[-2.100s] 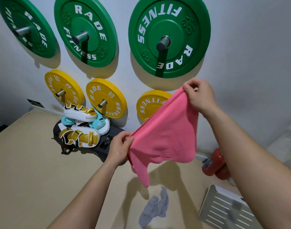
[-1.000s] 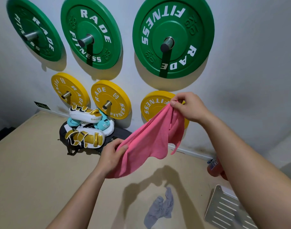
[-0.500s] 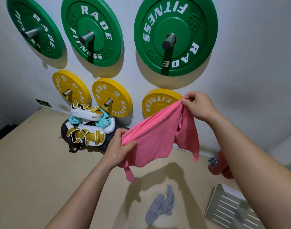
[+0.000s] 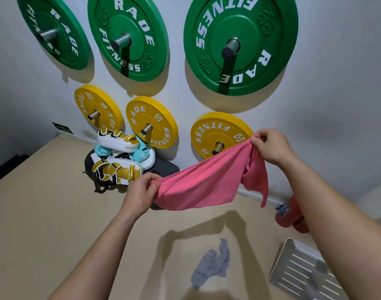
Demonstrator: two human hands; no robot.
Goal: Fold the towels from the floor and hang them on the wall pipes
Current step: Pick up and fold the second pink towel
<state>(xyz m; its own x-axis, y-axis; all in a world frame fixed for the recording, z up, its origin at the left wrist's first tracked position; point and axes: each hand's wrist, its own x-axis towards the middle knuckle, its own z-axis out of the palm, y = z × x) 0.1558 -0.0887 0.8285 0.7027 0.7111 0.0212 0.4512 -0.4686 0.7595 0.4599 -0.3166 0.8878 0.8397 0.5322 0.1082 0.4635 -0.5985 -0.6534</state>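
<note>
The left hand (image 4: 139, 191) and right hand (image 4: 269, 148) each pinch an end of the pink towel (image 4: 202, 185), stretching it out midair, probably to square it for folding.

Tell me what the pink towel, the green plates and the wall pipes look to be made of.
The pink towel looks like soft fabric, perhaps microfibre or terry: it has a matte, fuzzy surface and drapes in loose folds. The green plates are probably rubber or urethane: smooth, with a low sheen and white lettering. The pipes are metal, likely steel: grey, with a dull shine on the round ends.
</note>
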